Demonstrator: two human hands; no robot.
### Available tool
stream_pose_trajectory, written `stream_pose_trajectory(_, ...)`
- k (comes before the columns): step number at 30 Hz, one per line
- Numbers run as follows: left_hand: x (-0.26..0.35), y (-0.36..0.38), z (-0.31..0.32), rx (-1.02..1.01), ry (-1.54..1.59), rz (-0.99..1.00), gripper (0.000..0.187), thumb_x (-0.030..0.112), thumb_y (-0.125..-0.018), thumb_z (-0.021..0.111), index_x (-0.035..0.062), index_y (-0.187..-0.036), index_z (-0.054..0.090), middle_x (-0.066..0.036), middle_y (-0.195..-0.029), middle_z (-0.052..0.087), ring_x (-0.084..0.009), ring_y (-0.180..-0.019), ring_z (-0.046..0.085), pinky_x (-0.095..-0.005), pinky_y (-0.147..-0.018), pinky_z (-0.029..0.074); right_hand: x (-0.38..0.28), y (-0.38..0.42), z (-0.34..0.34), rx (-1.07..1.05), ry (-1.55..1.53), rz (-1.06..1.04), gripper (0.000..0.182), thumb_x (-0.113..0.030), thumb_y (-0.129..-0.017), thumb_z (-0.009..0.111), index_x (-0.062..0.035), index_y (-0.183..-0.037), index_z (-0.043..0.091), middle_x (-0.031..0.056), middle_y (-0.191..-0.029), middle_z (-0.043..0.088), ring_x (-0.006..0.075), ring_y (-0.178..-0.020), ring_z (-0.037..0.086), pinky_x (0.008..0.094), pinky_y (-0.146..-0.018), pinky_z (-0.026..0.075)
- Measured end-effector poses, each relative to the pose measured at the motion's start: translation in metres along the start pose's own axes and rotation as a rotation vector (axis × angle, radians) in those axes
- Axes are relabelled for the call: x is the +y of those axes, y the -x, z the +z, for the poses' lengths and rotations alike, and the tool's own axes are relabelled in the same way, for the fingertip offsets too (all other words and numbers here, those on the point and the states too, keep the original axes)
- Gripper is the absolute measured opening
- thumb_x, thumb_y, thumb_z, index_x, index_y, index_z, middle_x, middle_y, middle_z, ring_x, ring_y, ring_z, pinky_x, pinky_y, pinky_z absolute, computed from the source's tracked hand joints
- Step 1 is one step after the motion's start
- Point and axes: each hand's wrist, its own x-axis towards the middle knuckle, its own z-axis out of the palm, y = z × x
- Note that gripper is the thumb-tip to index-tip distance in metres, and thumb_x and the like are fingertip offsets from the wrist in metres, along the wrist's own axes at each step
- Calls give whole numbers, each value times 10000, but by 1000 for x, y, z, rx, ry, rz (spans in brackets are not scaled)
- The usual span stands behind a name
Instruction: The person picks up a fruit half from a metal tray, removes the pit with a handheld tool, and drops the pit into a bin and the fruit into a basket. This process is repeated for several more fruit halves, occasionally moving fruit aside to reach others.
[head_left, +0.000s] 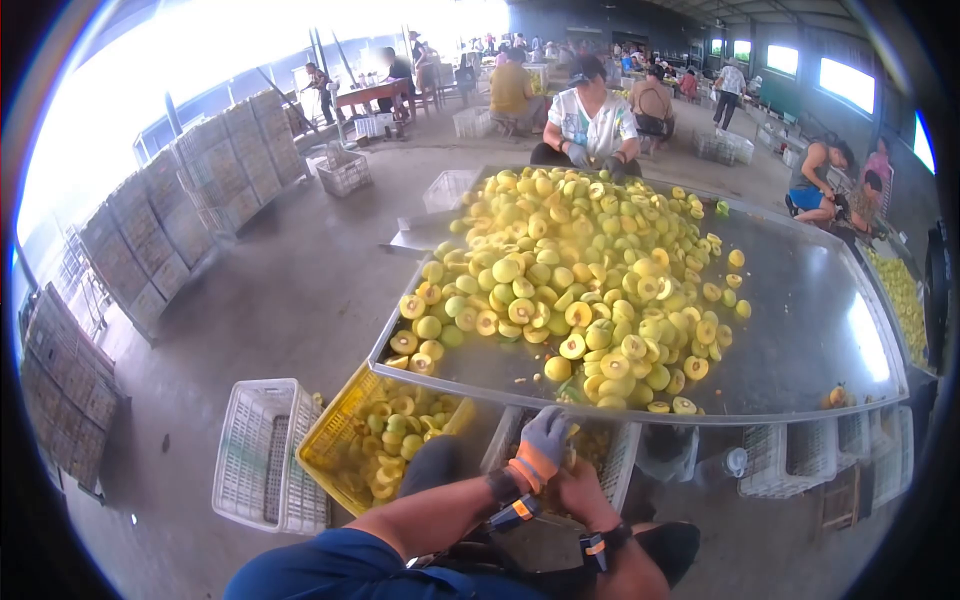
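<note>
My left hand (pixel 543 447), in a grey and orange glove, is over a light crate (pixel 625 465) below the table's front edge. Its fingers are closed round a yellowish piece of fruit (pixel 573 431), of which only an edge shows. Close against it is my bare right hand (pixel 583 492), its fingers curled in; what they hold is hidden. Dark contents in the crate are partly covered by my hands. On the metal table (pixel 800 300) lies a large heap of yellow-green stone fruit (pixel 560 270), many cut in half with brown centres showing.
A yellow crate (pixel 325 440) with fruit halves stands left of my knee, beside a white crate (pixel 232 450). More white crates (pixel 790 455) sit under the table's right side. Across the heap sits a gloved co-worker (pixel 592 125). Stacked crates (pixel 150 235) line the left.
</note>
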Motion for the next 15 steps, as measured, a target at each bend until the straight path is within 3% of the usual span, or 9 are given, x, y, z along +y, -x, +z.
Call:
stream_pose_trajectory(3,15,1,-5,-66,-153,207,227,133,-1001,618,-7,-1164,692,-242,-1125,703,-436,-1044,685,-454,-883,552,-2,3,2,10,82,-34,109,-109,-991,554,-24,-980,621,34,-685,614,140,-519,569,327,-487,450)
stream_pose_trajectory(6,-7,-5,1,-74,-64,99,242,127,-1025,624,-34,-1201,667,-212,-1054,737,-339,-957,700,-383,-879,551,0,1,-6,7,147,-44,198,-216,-1002,601,-25,-994,655,19,-721,631,123,-567,578,315,-519,442)
stream_pose_trajectory(7,-21,-9,2,-93,-79,158,244,131,-1020,635,-33,-1197,670,-206,-1054,737,-342,-964,705,-383,-884,554,1,0,-8,0,141,-31,245,-264,-1009,623,-25,-1000,673,10,-739,638,114,-590,583,310,-534,438)
stream_pose_trajectory(11,-47,-26,-1,-88,-362,513,253,145,-996,678,-32,-1177,678,-173,-1033,738,-334,-989,721,-381,-898,571,-2,-4,-14,-28,313,-128,216,-209,-970,574,-6,-937,640,61,-660,628,160,-529,596,337,-506,460)
stream_pose_trajectory(14,-47,-34,-5,-157,-229,456,206,108,-990,671,-3,-1162,682,-129,-960,736,-277,-897,733,-357,-826,601,-14,1,-12,-82,348,-56,226,-199,-970,570,9,-922,645,58,-647,625,171,-527,595,345,-518,462)
stream_pose_trajectory(15,-36,-33,-7,-226,-58,275,188,99,-993,662,5,-1154,684,-123,-952,735,-274,-871,734,-351,-802,603,-15,3,-10,-105,309,-42,218,-189,-970,572,11,-922,645,56,-640,621,173,-519,589,347,-514,459)
